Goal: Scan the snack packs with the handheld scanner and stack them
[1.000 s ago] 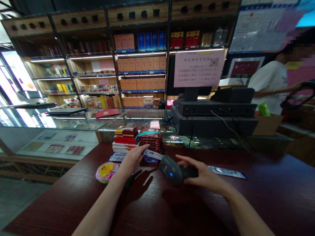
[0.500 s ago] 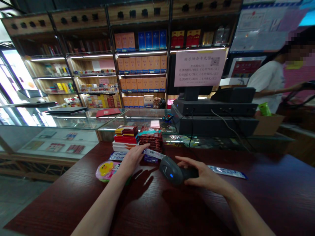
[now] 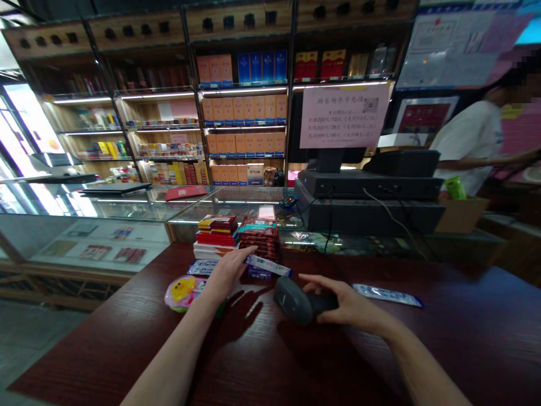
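Note:
My right hand is wrapped round the handle of a dark grey barcode scanner, its head pointing left above the dark wooden table. Between the fingertips of my left hand is the near end of a slim blue-and-white stick packet, which slants to the right just beyond the scanner head. More blue-and-white packets lie behind and beside that hand. Partly covered by my left wrist is a pink pack with a yellow duck. Right of the scanner, another long packet lies alone.
Stacked red and white boxes and a pile of brown-red packets stand at the table's back edge. Behind are a glass counter, a register with a monitor sign, and stocked shelves. A person stands at the right.
The scanner's blue light no longer shows, and its head has dipped slightly away from the packet. My left hand has hardly moved. The person at the right has shifted a little rightward.

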Demonstrator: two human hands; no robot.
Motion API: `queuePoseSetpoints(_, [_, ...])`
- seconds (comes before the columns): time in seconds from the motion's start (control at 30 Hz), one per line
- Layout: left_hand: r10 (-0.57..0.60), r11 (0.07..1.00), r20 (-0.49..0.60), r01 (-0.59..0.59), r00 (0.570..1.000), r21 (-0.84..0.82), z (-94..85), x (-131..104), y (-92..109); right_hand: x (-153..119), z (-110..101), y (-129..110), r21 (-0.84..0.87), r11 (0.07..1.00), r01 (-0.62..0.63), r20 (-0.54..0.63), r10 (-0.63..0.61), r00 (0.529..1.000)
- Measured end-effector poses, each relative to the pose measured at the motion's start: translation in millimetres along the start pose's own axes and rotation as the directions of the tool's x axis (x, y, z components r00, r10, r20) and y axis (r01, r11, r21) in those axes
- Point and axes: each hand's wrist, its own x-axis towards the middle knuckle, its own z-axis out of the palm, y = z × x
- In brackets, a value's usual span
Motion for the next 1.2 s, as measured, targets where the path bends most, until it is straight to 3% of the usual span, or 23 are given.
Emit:
queuePoseSetpoints(0.17, [0.013,1.0,-0.009,-0.013,1.0,0.015,1.3,-0.6,-2.2,5.6,12.7,9.5,-0.066,0.998,0.002,0.076,0.003,0.997])
queuePoseSetpoints(0.43, [-0.002,1.0,0.002,0.002,1.0,0.013,-3.8,1.6,4.1,4.2,14.8,9.2,-0.222,0.975,0.028,0.062,-0.015,0.998])
queuePoseSetpoints(0.53, [-0.005,1.0,0.002,0.005,1.0,0.011,-3.5,1.5,4.5,3.1,14.0,4.4,-0.165,0.986,0.02,0.055,-0.011,0.998])
queuePoseSetpoints(0.67, [-0.007,1.0,0.016,0.007,1.0,0.003,-0.1,0.7,3.0,11.7,12.9,10.5,-0.015,1.0,-0.007,-0.075,0.005,0.997])
queuePoseSetpoints(0.8, [0.007,1.0,0.037,-0.006,0.999,-0.015,3.2,0.7,5.1,30.6,10.9,34.6,-0.097,0.994,-0.053,-0.326,0.019,0.945])
queuePoseSetpoints(1.0, [0.05,0.998,0.051,-0.048,0.997,-0.037,5.9,3.3,17.1,47.0,9.1,51.4,-0.149,0.979,-0.136,-0.335,0.079,0.939])
queuePoseSetpoints(1.2, [0.085,0.995,0.064,-0.081,0.994,-0.065,10.6,5.5,25.4,48.4,5.4,58.5,-0.2,0.97,-0.14,-0.348,0.064,0.935])
